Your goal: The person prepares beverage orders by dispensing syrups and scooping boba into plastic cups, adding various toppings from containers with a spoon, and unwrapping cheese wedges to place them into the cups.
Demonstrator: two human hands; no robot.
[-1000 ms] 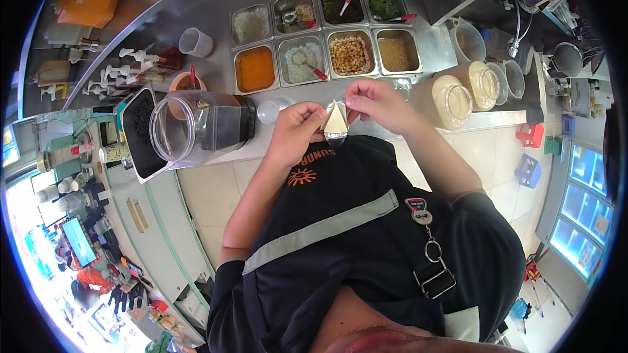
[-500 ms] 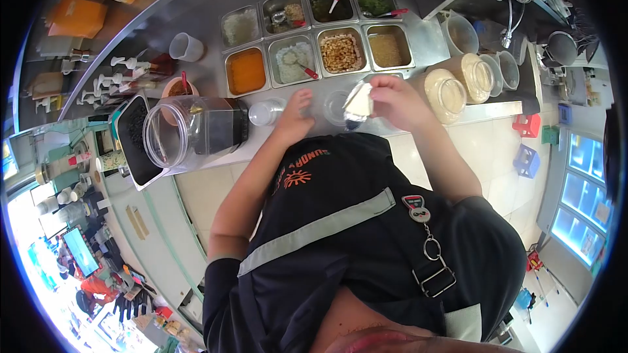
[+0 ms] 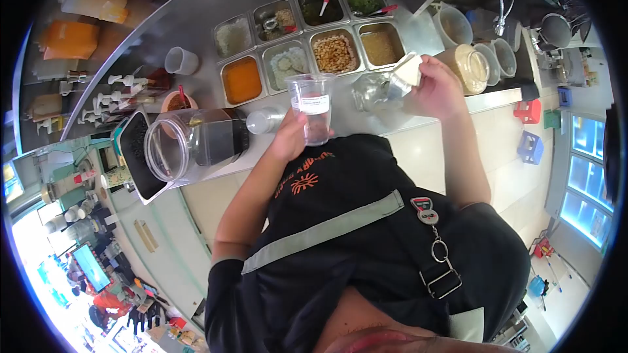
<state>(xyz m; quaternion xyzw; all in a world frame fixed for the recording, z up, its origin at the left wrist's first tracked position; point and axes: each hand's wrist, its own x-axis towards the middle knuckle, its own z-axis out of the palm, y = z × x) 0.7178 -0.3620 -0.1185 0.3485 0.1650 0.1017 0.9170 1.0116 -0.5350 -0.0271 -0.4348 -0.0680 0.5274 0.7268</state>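
Note:
My left hand (image 3: 290,138) is wrapped round a clear plastic cup (image 3: 314,121) that bears a white printed label and stands upright in front of my apron. On the right, my right hand (image 3: 435,88) pinches a small white and cream wedge-shaped packet (image 3: 408,70) at about head height of the cup. A clear, shiny container (image 3: 378,93), blurred at its edges, lies just left of the packet. Beside my left hand a second clear cup (image 3: 263,120) rests on the counter.
Metal pans of toppings, among them an orange one (image 3: 241,81) and a nut-filled one (image 3: 334,51), line the counter. A large clear jar (image 3: 196,144) lies at the left by a black tray (image 3: 135,150). A cream-filled jar (image 3: 466,68) sits at the right.
My left hand, open half a second ago, now holds the labelled cup. My right hand has moved right and up with the packet. The view has shifted a little.

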